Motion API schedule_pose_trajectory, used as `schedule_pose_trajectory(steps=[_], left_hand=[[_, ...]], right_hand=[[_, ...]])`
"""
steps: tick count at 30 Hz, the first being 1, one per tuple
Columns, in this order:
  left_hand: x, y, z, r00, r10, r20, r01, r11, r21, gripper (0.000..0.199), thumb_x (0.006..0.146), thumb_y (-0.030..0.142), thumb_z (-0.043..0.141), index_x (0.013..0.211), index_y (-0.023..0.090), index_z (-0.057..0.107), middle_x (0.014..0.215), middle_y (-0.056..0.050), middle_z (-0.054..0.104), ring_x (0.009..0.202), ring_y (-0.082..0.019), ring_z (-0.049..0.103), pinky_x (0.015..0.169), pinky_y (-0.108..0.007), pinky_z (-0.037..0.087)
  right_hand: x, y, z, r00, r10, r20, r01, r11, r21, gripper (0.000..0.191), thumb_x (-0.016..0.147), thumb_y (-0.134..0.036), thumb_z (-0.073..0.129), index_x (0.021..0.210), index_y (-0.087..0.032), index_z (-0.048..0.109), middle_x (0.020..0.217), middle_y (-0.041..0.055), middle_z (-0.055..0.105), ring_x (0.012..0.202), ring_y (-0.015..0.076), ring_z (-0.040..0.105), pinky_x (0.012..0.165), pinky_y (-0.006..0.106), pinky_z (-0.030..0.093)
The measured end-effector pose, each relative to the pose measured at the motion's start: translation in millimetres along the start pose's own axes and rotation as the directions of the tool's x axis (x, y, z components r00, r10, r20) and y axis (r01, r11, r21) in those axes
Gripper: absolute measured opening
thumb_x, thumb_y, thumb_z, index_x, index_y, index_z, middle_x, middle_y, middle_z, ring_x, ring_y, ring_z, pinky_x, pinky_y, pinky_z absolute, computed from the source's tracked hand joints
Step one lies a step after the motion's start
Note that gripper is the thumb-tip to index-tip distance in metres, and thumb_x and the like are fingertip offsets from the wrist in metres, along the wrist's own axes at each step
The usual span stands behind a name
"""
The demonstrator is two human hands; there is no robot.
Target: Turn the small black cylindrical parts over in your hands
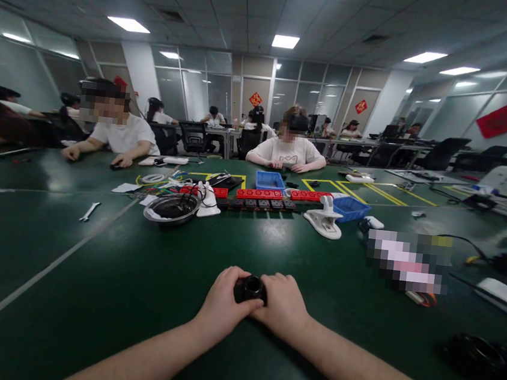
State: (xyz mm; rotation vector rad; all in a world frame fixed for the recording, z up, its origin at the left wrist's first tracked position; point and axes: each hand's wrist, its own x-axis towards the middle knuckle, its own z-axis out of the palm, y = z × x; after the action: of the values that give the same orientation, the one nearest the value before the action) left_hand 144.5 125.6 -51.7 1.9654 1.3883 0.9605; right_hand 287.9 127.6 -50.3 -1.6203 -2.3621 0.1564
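In the near middle of the green table (144, 281), a small black part with a round, ring-like opening (252, 285) sits between my two hands. My left hand (226, 299) grips its left side, the thumb lying across the front. From the right, my right hand (284, 302) closes round the other side, its thumb close to the left one. The part's lower body is mostly covered by my fingers, so its exact kind does not show.
Ahead stand a metal bowl (172, 210) with black items, red power strips (259, 194), a white clamp base (326, 225) and blue bins (350, 209). A wrench (90, 212) lies left. Black round parts (476, 355) are at right. Co-workers (287, 148) sit opposite.
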Motion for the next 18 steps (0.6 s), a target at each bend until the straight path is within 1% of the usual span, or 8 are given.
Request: schedule_pose_trajectory(steps=[1,3,6,8,10,13,15,18], left_hand=[[0,-2,1.2,1.000,0.003,-0.003,-0.003,1.000,-0.009,0.029,0.058,0.024,0.066,0.082,0.018,0.051,0.081,0.000,0.052,0.078,-0.018,0.049,0.069,-0.029,0.039],[1,-4,2.4,1.000,0.007,0.009,-0.007,0.999,-0.035,0.030,0.057,0.023,0.066,0.083,0.018,0.051,0.082,-0.001,0.053,0.077,-0.018,0.049,0.068,-0.029,0.039],[2,-6,1.2,0.999,0.006,0.051,-0.001,0.996,-0.089,0.037,0.058,0.022,0.066,0.091,0.019,0.051,0.088,-0.002,0.053,0.079,-0.018,0.049,0.069,-0.029,0.040],[2,-4,-1.5,0.996,0.028,0.084,-0.020,0.995,-0.101,0.039,0.059,0.023,0.066,0.095,0.020,0.051,0.091,-0.002,0.053,0.082,-0.019,0.049,0.071,-0.030,0.040],[1,-2,-5.0,0.990,0.066,0.127,-0.055,0.994,-0.094,0.037,0.060,0.025,0.066,0.095,0.022,0.053,0.091,-0.003,0.053,0.084,-0.020,0.049,0.072,-0.031,0.041],[1,-2,-10.9,0.974,0.130,0.186,-0.112,0.988,-0.103,0.039,0.060,0.031,0.066,0.097,0.023,0.054,0.094,-0.004,0.052,0.090,-0.021,0.048,0.077,-0.033,0.041],[1,-4,-14.9,0.966,0.157,0.203,-0.137,0.984,-0.113,0.043,0.062,0.034,0.065,0.102,0.024,0.053,0.102,-0.005,0.049,0.097,-0.023,0.045,0.084,-0.036,0.038],[4,-8,-20.6,0.965,0.167,0.203,-0.145,0.983,-0.116,0.050,0.064,0.036,0.063,0.111,0.026,0.048,0.113,-0.007,0.044,0.107,-0.024,0.040,0.091,-0.039,0.032]], right_hand=[[-1,-1,0,1.000,0.001,-0.026,-0.001,1.000,-0.012,0.030,0.063,-0.044,0.056,0.072,-0.016,0.050,0.073,0.0055,0.055,0.072,0.0211,0.048,0.066,0.033,0.031],[-2,1,-1,0.998,-0.034,-0.057,0.037,0.998,0.049,0.039,0.062,-0.048,0.057,0.082,-0.015,0.051,0.082,0.0071,0.055,0.077,0.0221,0.048,0.069,0.034,0.031],[0,11,-2,0.985,-0.172,-0.023,0.171,0.945,0.279,0.052,0.057,-0.046,0.062,0.099,-0.018,0.048,0.092,0.0053,0.054,0.082,0.0205,0.047,0.070,0.031,0.034],[2,19,-3,0.968,-0.250,0.026,0.218,0.887,0.406,0.051,0.056,-0.041,0.066,0.099,-0.019,0.050,0.091,0.0033,0.055,0.081,0.0192,0.048,0.070,0.030,0.035],[4,26,-5,0.958,-0.278,0.071,0.210,0.849,0.485,0.044,0.058,-0.035,0.066,0.096,-0.018,0.053,0.088,0.0026,0.056,0.079,0.0179,0.049,0.069,0.028,0.037],[8,33,-7,0.952,-0.275,0.134,0.157,0.815,0.558,0.036,0.058,-0.028,0.067,0.091,-0.016,0.055,0.082,0.0015,0.054,0.074,0.0159,0.049,0.064,0.025,0.038],[9,34,-8,0.951,-0.264,0.159,0.127,0.805,0.580,0.037,0.057,-0.027,0.068,0.090,-0.016,0.056,0.082,0.0009,0.053,0.075,0.0157,0.049,0.064,0.024,0.038],[10,35,-9,0.946,-0.260,0.195,0.094,0.793,0.602,0.042,0.055,-0.028,0.069,0.094,-0.017,0.055,0.086,0.0016,0.054,0.079,0.0168,0.049,0.068,0.026,0.038]])
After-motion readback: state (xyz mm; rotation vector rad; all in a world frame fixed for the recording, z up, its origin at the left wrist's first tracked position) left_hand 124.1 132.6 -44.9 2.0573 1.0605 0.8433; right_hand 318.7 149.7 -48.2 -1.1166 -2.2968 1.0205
